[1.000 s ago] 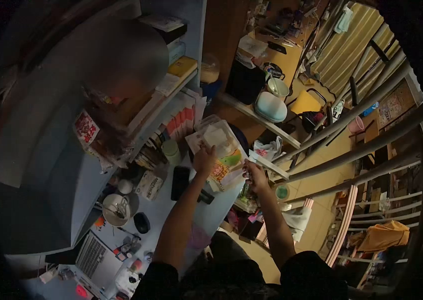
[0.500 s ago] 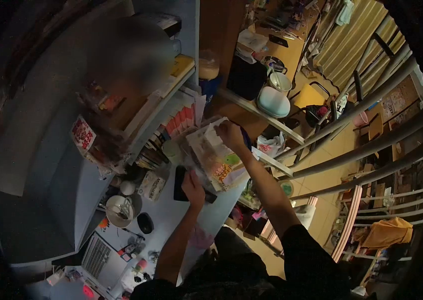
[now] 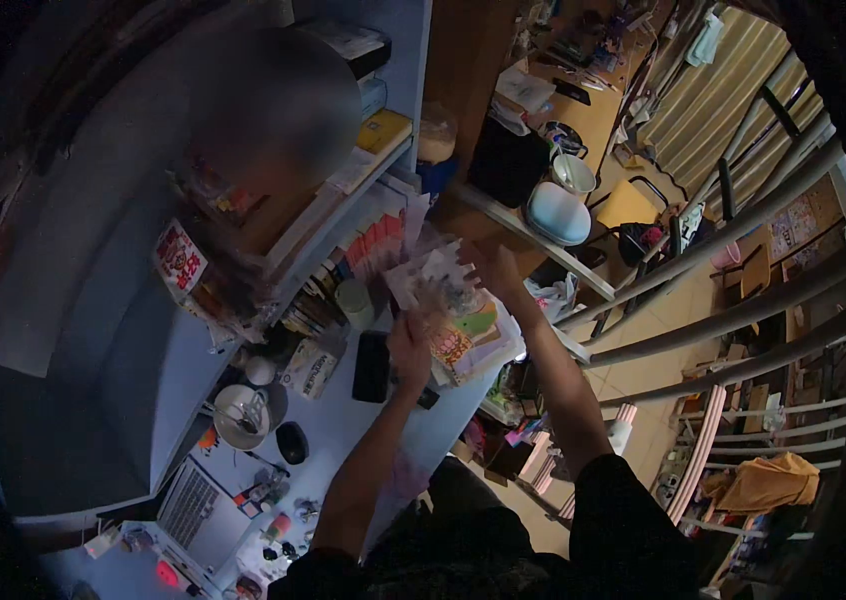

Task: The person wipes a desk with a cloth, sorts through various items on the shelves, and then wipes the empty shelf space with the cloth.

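My left hand is closed at the lower left edge of a crinkled clear plastic bag, whose contents are too blurred to name. My right hand is just right of the bag, smeared by motion, so its fingers cannot be read. Beneath both lies a stack of papers with a colourful printed packet on it. A black phone rests on the desk, left of my left hand.
Beside the phone stand a translucent cup and a printed carton. Further left are a white bowl, a black mouse and an open laptop. Metal rails cross the right side.
My left hand has left the phone and moved up to the plastic bag. My right hand has shifted right, away from the clear plastic it was gripping. The whole view has shifted slightly.
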### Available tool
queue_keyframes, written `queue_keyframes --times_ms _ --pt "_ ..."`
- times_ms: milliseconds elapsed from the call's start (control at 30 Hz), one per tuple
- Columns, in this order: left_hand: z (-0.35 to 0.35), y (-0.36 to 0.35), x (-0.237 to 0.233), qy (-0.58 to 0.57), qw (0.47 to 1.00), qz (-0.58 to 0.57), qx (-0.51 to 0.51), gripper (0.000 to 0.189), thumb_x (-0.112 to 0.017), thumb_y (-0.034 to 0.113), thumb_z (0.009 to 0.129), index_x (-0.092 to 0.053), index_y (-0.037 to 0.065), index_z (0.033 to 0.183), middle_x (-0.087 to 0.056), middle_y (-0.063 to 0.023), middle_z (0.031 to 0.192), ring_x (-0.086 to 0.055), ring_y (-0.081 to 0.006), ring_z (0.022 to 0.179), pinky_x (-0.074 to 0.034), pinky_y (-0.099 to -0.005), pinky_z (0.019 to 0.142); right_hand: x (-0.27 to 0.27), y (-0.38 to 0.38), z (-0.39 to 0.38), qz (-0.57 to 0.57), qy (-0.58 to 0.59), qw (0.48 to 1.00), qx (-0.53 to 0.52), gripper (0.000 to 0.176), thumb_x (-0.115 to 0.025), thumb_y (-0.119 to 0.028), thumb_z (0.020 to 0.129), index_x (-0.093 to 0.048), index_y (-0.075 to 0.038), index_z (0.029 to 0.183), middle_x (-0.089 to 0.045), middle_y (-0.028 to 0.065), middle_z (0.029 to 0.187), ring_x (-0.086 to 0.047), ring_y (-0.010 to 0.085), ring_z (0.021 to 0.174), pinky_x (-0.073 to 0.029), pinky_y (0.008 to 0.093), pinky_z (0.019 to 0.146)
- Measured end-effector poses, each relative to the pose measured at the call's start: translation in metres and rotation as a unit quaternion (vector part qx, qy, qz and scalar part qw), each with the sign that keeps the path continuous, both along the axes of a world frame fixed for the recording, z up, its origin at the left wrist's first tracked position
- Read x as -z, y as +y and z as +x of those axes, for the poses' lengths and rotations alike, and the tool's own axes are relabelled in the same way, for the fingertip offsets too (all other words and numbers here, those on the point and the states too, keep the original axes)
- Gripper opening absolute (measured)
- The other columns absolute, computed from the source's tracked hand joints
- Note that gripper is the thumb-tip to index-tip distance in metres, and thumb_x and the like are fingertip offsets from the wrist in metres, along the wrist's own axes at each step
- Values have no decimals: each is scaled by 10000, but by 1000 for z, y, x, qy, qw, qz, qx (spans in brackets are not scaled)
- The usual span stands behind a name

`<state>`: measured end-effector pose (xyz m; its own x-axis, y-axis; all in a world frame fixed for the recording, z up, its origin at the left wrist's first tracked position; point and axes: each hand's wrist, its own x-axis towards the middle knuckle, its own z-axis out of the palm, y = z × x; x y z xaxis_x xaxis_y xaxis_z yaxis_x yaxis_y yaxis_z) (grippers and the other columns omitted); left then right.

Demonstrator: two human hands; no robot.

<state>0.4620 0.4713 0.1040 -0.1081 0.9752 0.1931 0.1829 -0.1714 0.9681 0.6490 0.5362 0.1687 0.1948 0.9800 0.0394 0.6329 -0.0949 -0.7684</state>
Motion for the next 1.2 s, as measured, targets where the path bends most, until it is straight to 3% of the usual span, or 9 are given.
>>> queue_keyframes --times_ms 67,133,233,533,600,767,833,967,1200 --pt "25 10 -20 30 1000 -3 7 311 -447 291 953 -558 12 874 -591 -198 747 -586 -386 671 -434 -439 575 -11 -15 -4 -20 169 985 27 200 -537 -228 877 -649 -63 879 -643 180 747 -628 366 663 -505 429 555" --pt "35 16 -19 59 998 -7 15 321 -442 305 951 -585 21 906 -618 -202 802 -606 -393 714 -459 -451 604 0 -21 3 115 -157 980 30 230 -570 -222 873 -633 -45 1006 -661 199 821 -638 365 695 -523 452 628" --pt "45 25 5 248 960 -113 57 326 -437 329 946 -601 48 929 -632 -198 854 -619 -386 751 -478 -473 642 15 -21 -4 -50 -255 958 123 218 -554 -172 871 -610 -56 1046 -657 180 883 -636 359 749 -528 450 650" --pt "36 24 19 306 948 -65 65 270 -467 324 928 -601 90 932 -642 -153 933 -628 -363 739 -495 -475 630 57 -26 -9 60 -324 935 131 247 -530 -196 886 -586 -60 1085 -569 163 1051 -534 348 985 -525 435 726" --pt "39 29 41 292 953 63 44 362 -465 361 938 -581 86 1144 -605 -175 643 -580 -329 512 -447 -472 441 60 -26 -7 44 -317 938 135 252 -539 -204 880 -594 -57 1076 -562 166 1082 -515 348 1025 -495 448 801" --pt "21 7 24 259 966 7 25 378 -436 381 950 -608 57 1040 -568 -182 616 -520 -326 451 -431 -447 423 48 -28 4 124 -460 876 79 317 -534 -255 866 -583 -29 1083 -549 170 1143 -480 401 1090 -374 495 923" --pt "1 -16 14 281 957 68 -24 421 -409 383 967 -604 51 798 -523 -155 567 -448 -322 412 -388 -446 404 9 -23 -5 288 -345 887 106 355 -579 -138 806 -544 36 1114 -520 234 1165 -468 426 1069 -371 478 933" --pt "-64 -49 -49 231 971 42 54 313 -432 282 943 -573 21 842 -564 -170 636 -527 -370 510 -415 -467 469 -88 -36 -80 347 -261 893 121 308 -575 -78 807 -531 35 1090 -513 216 1069 -478 415 1000 -403 480 872" --pt "-178 -70 -137 -22 959 206 -194 350 -380 224 1001 -424 34 711 -459 -62 635 -387 -130 553 -330 -313 517 -171 -47 -255 316 -84 915 -238 393 -577 -219 876 -482 -19 1200 -508 202 1154 -492 386 1032 -398 467 921"
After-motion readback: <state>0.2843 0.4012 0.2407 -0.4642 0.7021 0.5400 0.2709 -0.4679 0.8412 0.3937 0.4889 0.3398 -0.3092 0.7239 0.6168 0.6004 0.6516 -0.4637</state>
